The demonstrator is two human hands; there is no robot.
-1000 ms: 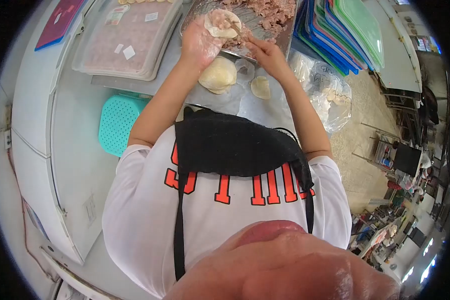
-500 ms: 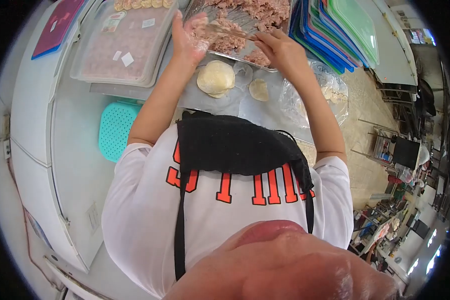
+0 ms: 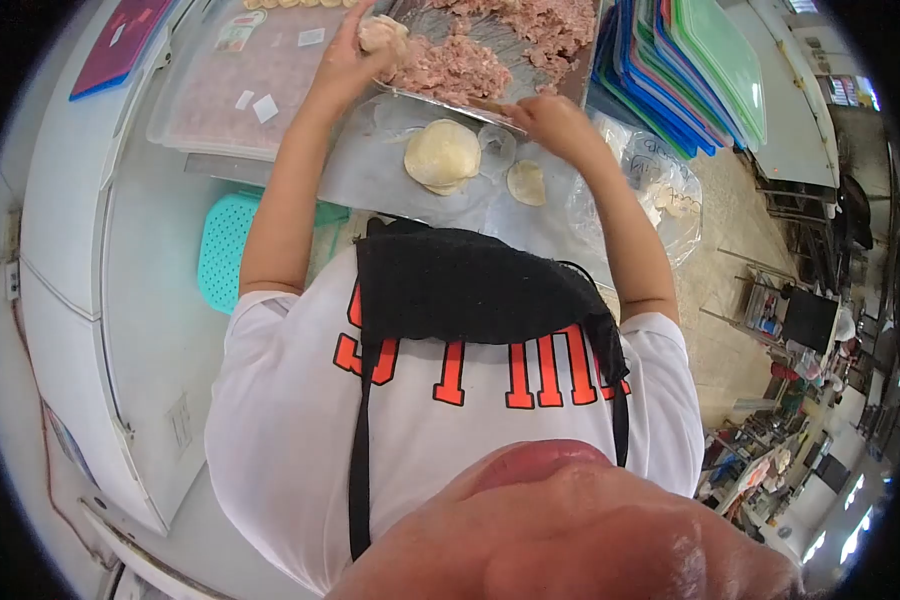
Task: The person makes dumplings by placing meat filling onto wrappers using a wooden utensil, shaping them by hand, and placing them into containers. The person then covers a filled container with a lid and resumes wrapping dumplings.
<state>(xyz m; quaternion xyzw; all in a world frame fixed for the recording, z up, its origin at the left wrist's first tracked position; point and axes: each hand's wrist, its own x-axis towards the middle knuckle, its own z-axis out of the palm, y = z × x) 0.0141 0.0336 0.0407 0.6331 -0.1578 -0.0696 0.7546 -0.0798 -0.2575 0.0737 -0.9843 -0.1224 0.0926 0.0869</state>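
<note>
My left hand [image 3: 342, 72] is closed around a dumpling [image 3: 383, 38], a pale wrapper gathered in the fingers beside the metal tray [image 3: 440, 103]. In my right hand [image 3: 562, 122] is a thin, flat spreading stick [image 3: 488, 105], held low at the tray's near edge. Pink minced meat [image 3: 455, 68] lies in the tray in heaps. Nearer my body, a stack of round dough wrappers [image 3: 442, 155] sits on the steel worktop [image 3: 370, 180]. One loose wrapper [image 3: 526, 183] lies to the right of the stack.
A clear lidded container [image 3: 220, 120] stands at the left, with several dumplings [image 3: 295, 3] on top. Stacked coloured plastic lids [image 3: 670, 70] rise at the right, near a clear plastic bag [image 3: 660, 190]. A turquoise basket [image 3: 228, 250] sits lower left.
The wrapper in my left hand is now gathered into a rounder shape. My right hand has drawn the stick away from it, down to the tray's near edge.
</note>
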